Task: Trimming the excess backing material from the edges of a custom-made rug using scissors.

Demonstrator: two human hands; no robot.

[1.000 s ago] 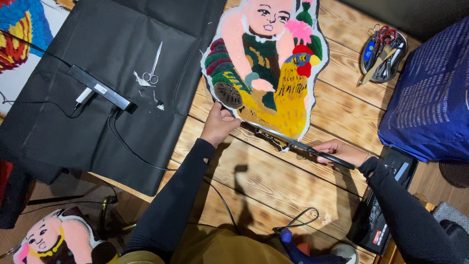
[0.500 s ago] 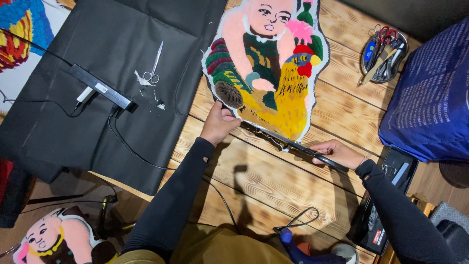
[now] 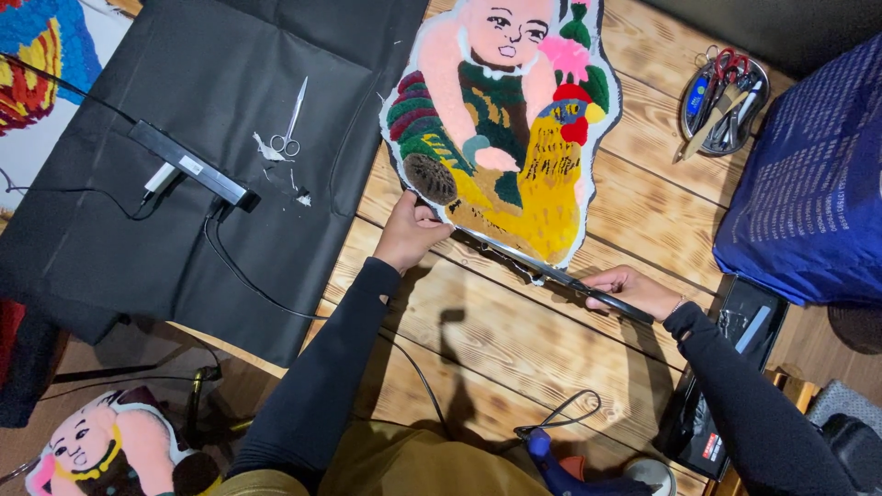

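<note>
A tufted rug (image 3: 501, 119) shaped like a child hugging a yellow rooster lies on the wooden table (image 3: 514, 340). My left hand (image 3: 409, 230) grips the rug's lower left edge, by the brown shoe. My right hand (image 3: 629, 292) is closed on the black handle of long scissors (image 3: 551, 271), whose blades lie along the rug's bottom edge.
Black fabric (image 3: 184, 147) covers the table's left side, with small silver scissors (image 3: 289, 124), a long black device (image 3: 188, 163) and its cable on it. A metal dish of tools (image 3: 726, 92) stands at the back right beside a blue bag (image 3: 813, 193). Another figure rug (image 3: 101, 445) lies lower left.
My right hand and the long scissors have slid slightly left along the rug's bottom edge. My left hand stays on the rug's edge.
</note>
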